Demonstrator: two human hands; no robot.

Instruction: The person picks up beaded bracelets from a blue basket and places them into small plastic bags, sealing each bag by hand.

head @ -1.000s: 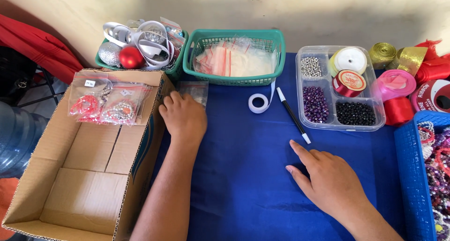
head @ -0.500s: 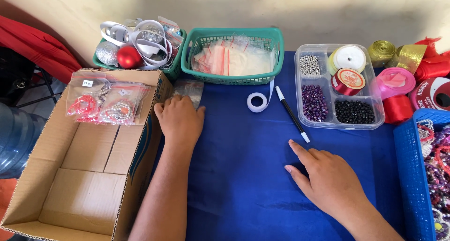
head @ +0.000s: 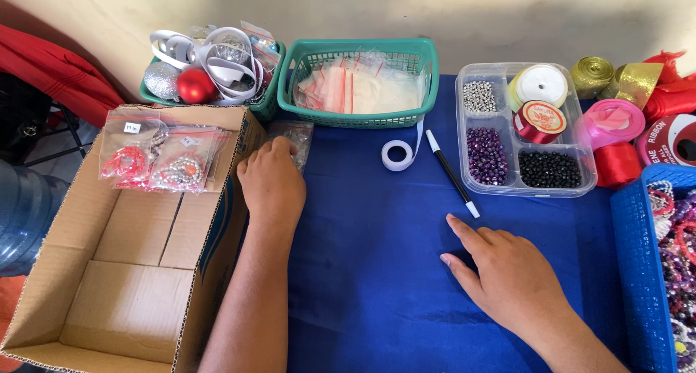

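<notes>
Leftmost, an open cardboard box [head: 123,271] stands at the table's edge, with two small clear packets of beads [head: 159,163] lying on its back flap. Just beside the box, the left hand [head: 272,184] rests palm down on the blue cloth [head: 362,271], its fingers curled over the near edge of a small clear plastic bag [head: 293,135], touching it. Whether it actually grips the bag I cannot tell. Behind sits a green basket [head: 359,115] of more bags. A roll of white tape [head: 397,155] and a black marker [head: 451,173] lie further right. The right hand [head: 507,275] lies flat, open and empty, index finger near the marker's white tip. A clear bead tray [head: 522,137] stands beyond.
</notes>
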